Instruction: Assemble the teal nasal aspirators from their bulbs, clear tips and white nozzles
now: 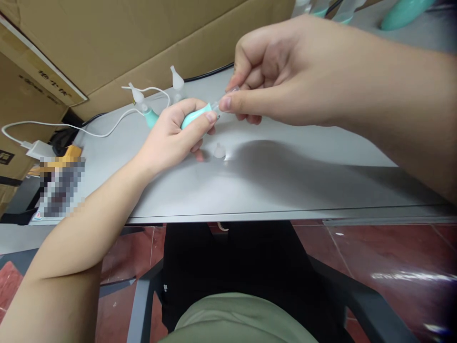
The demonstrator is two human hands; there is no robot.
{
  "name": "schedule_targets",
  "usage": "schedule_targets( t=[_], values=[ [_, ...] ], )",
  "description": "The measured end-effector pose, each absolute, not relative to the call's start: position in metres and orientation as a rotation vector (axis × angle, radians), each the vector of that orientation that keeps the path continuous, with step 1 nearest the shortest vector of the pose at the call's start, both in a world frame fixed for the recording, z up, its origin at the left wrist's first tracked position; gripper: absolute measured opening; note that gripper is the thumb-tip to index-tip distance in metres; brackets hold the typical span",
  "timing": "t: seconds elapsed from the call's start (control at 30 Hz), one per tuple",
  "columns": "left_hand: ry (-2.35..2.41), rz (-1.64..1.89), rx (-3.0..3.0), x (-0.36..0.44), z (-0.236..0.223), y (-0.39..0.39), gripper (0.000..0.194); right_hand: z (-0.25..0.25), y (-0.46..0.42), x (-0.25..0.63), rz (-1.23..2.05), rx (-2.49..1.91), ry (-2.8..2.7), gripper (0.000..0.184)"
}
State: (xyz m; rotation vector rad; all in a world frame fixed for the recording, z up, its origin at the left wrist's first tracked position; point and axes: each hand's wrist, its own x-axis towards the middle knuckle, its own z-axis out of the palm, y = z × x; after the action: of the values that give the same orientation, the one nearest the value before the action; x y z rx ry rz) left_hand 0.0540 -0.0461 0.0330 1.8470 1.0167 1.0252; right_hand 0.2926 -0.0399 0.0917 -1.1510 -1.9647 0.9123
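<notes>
My left hand (182, 128) is wrapped round a teal handheld body (197, 116), which looks like a nasal aspirator. Its thumb lies along the upper end. A clear plastic piece (215, 105) meets that end, pinched between thumb and fingers of my right hand (264, 78); whether it is fully seated I cannot tell. On the desk just below my hands stands a small translucent soft tip (219, 151). Behind my left hand are a teal aspirator with a whitish tip (136, 95) and a clear cup with a pointed white tip (177, 81).
A white cable (114, 125) runs across the grey desk (185, 200) to a white adapter (40, 150) at left. Cardboard (143, 38) walls the back. More teal pieces (405, 13) stand at the far right. An orange object (73, 153) lies near the left edge.
</notes>
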Motion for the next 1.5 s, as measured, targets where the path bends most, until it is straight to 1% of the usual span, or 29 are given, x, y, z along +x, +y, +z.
schedule_targets(
  t=[0.17,0.33,0.4,0.5,0.63,0.7,0.77,0.87,1.0,1.07,1.17,1.27,1.37,1.4,1.5],
  values=[
    [0.979,1.029,1.876,0.052,0.030,-0.042,0.034,0.090,-0.039,0.295,0.925,-1.174,-1.973,0.041],
    [0.965,1.028,1.872,0.050,0.030,-0.042,0.029,0.088,-0.036,0.295,0.927,-1.094,-1.999,0.043],
    [0.986,1.037,1.891,0.049,0.031,-0.043,0.030,0.085,-0.033,0.297,0.900,-1.049,-2.017,0.044],
    [1.043,1.019,1.949,0.047,0.037,-0.044,0.038,0.079,-0.028,0.301,0.865,-0.968,-2.080,0.043],
    [1.011,0.907,2.036,0.041,0.044,-0.043,0.050,0.072,-0.022,0.308,0.851,-0.919,-2.218,0.029],
    [0.964,0.887,2.056,0.039,0.045,-0.041,0.056,0.071,-0.020,0.309,0.892,-0.909,-2.226,0.028],
    [0.944,0.916,2.063,0.038,0.044,-0.040,0.057,0.072,-0.021,0.308,0.917,-0.891,-2.202,0.031],
    [0.978,0.976,2.064,0.037,0.044,-0.038,0.046,0.075,-0.024,0.303,0.941,-0.895,-2.165,0.029],
    [1.038,1.003,2.044,0.035,0.045,-0.030,0.026,0.073,-0.021,0.302,1.041,-0.911,-2.103,0.021],
    [1.048,1.021,2.021,0.033,0.044,-0.023,0.020,0.068,-0.013,0.306,1.045,-0.928,-2.092,0.027],
    [1.062,1.038,1.987,0.030,0.041,-0.013,0.013,0.060,-0.002,0.312,0.937,-0.958,-2.205,0.038],
    [1.083,1.043,1.973,0.029,0.039,-0.009,0.009,0.056,-0.002,0.307,0.781,-1.021,-2.470,0.034],
    [1.038,1.036,1.968,0.031,0.037,-0.011,0.009,0.054,-0.009,0.299,0.713,-1.086,-2.619,0.014],
    [1.025,1.029,1.960,0.033,0.037,-0.012,0.011,0.055,-0.010,0.298,0.712,-1.083,-2.635,0.011],
    [1.021,1.009,1.914,0.036,0.036,-0.015,0.018,0.059,-0.006,0.305,0.732,-1.000,-2.609,0.015]
  ],
)
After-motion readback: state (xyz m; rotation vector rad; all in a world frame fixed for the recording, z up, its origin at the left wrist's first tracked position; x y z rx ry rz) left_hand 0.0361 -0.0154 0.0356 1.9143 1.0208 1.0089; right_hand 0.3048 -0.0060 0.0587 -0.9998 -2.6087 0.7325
